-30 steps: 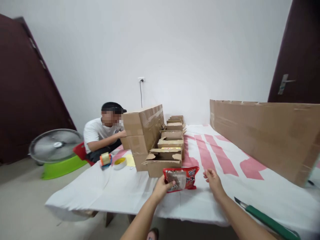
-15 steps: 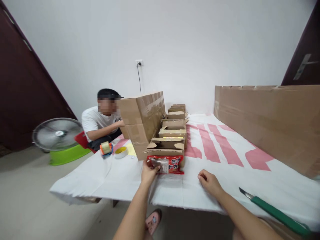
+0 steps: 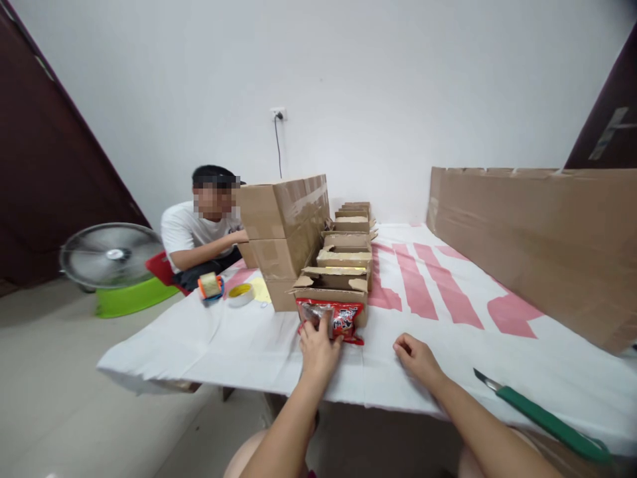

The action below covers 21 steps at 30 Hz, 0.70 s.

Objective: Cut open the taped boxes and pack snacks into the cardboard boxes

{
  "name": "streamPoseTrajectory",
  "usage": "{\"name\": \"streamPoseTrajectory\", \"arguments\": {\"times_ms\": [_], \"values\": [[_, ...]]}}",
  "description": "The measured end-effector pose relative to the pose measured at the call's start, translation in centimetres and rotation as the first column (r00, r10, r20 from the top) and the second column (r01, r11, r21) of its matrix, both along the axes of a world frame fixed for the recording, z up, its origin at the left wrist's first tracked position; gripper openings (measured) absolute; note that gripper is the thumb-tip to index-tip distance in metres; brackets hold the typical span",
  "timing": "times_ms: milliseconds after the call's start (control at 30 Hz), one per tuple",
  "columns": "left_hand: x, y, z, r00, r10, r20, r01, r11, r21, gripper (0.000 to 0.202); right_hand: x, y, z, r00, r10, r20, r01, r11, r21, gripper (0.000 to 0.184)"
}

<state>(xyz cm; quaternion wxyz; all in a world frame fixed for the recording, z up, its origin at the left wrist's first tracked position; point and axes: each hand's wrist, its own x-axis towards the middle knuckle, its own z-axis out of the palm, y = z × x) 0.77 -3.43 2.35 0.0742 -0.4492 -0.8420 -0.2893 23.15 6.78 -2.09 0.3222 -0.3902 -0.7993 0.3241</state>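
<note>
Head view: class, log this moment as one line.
left hand: holds packet | right hand: curled, empty, on table | packet: against open box

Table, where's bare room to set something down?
Bare cloth between the open boxes and the long cardboard panel, and the near-left corner by the tape rolls. Crowded around the left hand, red packet and stacked boxes.

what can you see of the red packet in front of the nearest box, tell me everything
The red packet is a glossy plastic bag, red with white lettering and a darker panel on its left where brownish contents seem to show. It looks sealed and slightly crinkled. It stands nearly upright, leaning against the front wall of the nearest open cardboard box, with its lower edge on the white cloth. The left hand holds it there, covering its lower left part.
</note>
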Motion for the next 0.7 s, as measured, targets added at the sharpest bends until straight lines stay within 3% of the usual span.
{"name": "streamPoseTrajectory", "arguments": {"times_ms": [267,367,467,533,633,700], "values": [[-1.1,1.2,-1.1,0.999,-0.041,0.003,0.041,0.995,0.096,0.061,0.1,0.1,-0.3,0.999,0.002,-0.054,-0.001,1.000,0.010,0.020],[-0.3,1.2,-0.8,1.000,0.001,0.000,-0.001,0.995,0.098,0.061,0.2,0.3,-0.5,0.996,-0.005,-0.091,0.005,1.000,0.006,0.019],[1.3,0.8,-0.4,0.994,0.019,-0.106,0.002,0.979,0.204,0.054,0.3,0.6,-0.8,0.991,-0.001,-0.134,0.000,1.000,-0.006,0.023],[2.5,0.6,-0.2,0.975,-0.145,-0.169,0.187,0.944,0.272,0.044,0.4,0.8,-1.0,0.988,0.011,-0.157,-0.013,1.000,-0.012,0.024],[4.2,0.6,-0.6,0.846,-0.507,-0.162,0.533,0.815,0.230,0.030,0.4,0.8,-1.1,0.984,0.046,-0.172,-0.050,0.999,-0.018,0.023],[5.1,0.9,-1.3,0.776,-0.618,-0.124,0.630,0.756,0.179,0.027,0.4,0.8,-1.1,0.982,0.078,-0.175,-0.083,0.996,-0.020,0.023]]}}
